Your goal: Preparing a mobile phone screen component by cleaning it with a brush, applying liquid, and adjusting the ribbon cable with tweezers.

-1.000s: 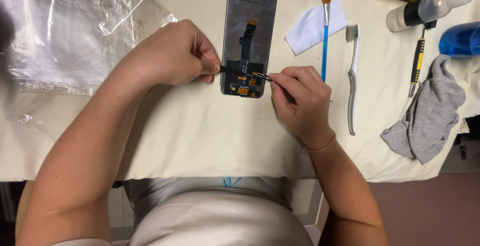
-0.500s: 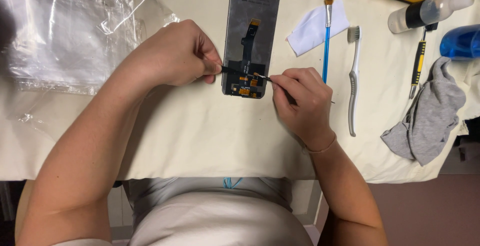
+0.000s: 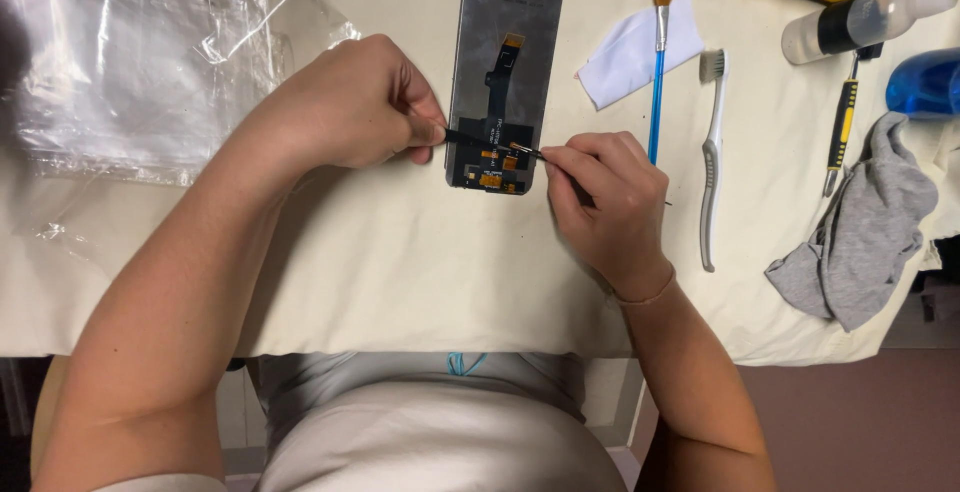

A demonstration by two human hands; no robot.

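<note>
Dark rectangular phone display panel (image 3: 503,72) lying back-up at the table's middle, its black ribbon cable and orange contacts exposed; left hand (image 3: 345,102) pinches a thin black strip (image 3: 470,139) across the panel's lower end; right hand (image 3: 605,197) grips a fine dark pointed tool (image 3: 560,167) touching the contacts; work apparently midway, the strip not yet freed. Containers: clear squeeze bottle (image 3: 865,20), contents unclear; clear plastic bags (image 3: 140,77) lying flat.

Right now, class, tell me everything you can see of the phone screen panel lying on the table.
The phone screen panel lies back-side up on the cream cloth table, long edge running away from the person. It is a dark grey rectangle with a black ribbon cable down its middle and small orange connectors near its lower end. The left hand holds a thin black tool across it; the right hand points another thin tool at the connectors.
</note>
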